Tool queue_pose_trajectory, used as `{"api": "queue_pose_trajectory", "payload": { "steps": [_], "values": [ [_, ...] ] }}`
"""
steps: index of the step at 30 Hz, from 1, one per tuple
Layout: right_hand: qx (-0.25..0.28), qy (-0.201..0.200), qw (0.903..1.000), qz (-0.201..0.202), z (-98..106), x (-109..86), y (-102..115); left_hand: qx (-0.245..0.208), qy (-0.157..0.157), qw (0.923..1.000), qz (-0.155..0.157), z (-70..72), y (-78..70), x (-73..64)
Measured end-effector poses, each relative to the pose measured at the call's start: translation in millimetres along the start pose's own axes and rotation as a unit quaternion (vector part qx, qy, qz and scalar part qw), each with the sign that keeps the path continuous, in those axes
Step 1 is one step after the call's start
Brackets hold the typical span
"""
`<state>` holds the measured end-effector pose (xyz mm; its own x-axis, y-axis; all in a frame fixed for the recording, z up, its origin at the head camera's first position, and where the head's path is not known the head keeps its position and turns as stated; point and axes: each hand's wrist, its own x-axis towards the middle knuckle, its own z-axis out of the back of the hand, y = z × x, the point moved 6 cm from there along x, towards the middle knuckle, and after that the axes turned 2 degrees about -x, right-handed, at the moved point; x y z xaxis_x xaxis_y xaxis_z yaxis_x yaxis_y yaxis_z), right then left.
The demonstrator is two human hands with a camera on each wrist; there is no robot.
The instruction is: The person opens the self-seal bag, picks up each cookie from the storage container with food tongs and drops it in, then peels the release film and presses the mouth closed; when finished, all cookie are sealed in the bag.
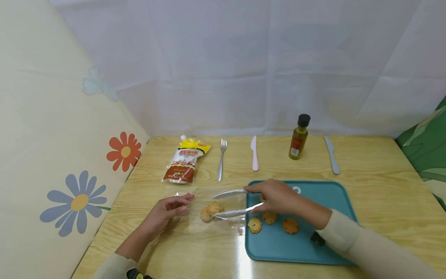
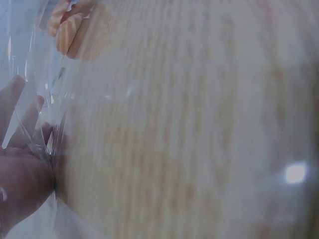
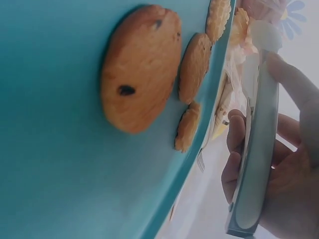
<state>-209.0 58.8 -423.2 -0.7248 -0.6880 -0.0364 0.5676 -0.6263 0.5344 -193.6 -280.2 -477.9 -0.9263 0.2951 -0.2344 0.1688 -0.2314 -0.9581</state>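
Note:
My right hand (image 1: pixel 278 197) grips metal tongs (image 3: pixel 259 149), whose arms are spread and reach left over or into a clear plastic bag (image 1: pixel 195 224). Swirled cookies (image 1: pixel 211 210) lie in the bag around the tong tips; the lower tip is close to them, and whether it touches is unclear. At the bag's left end my left hand (image 1: pixel 170 211) holds the film between thumb and fingers; in the left wrist view plastic partly covers that hand. Below my right hand, a teal tray (image 1: pixel 278 248) bears a swirled cookie (image 1: pixel 255 225) and round cookies with dark bits (image 1: pixel 290 226).
Along the back of the wooden table lie a spouted food pouch (image 1: pixel 184 161), a fork (image 1: pixel 222 159), a pink knife (image 1: pixel 254 153) and a grey knife (image 1: pixel 331 155). A dark-capped bottle (image 1: pixel 299 139) stands upright behind the tray. White cloth (image 1: pixel 216 69) hangs behind the table.

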Motion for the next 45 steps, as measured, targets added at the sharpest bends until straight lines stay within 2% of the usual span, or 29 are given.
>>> {"api": "queue_pose_trajectory", "payload": {
  "steps": [14, 36, 45],
  "values": [
    [0.001, -0.021, 0.9997, -0.016, 11.5, -20.6, -12.3, -0.001, 0.001, 1.0000, -0.006, -0.6, -1.2, -0.2],
    [-0.001, -0.050, 0.9986, -0.016, 19.7, -65.7, -29.6, -0.003, 0.003, 0.9999, -0.013, -0.4, -0.7, -0.7],
    [-0.011, -0.046, 0.9973, -0.056, 20.4, -87.7, -41.1, 0.000, 0.002, 1.0000, -0.009, -0.5, -0.5, -0.3]
  ]
}}
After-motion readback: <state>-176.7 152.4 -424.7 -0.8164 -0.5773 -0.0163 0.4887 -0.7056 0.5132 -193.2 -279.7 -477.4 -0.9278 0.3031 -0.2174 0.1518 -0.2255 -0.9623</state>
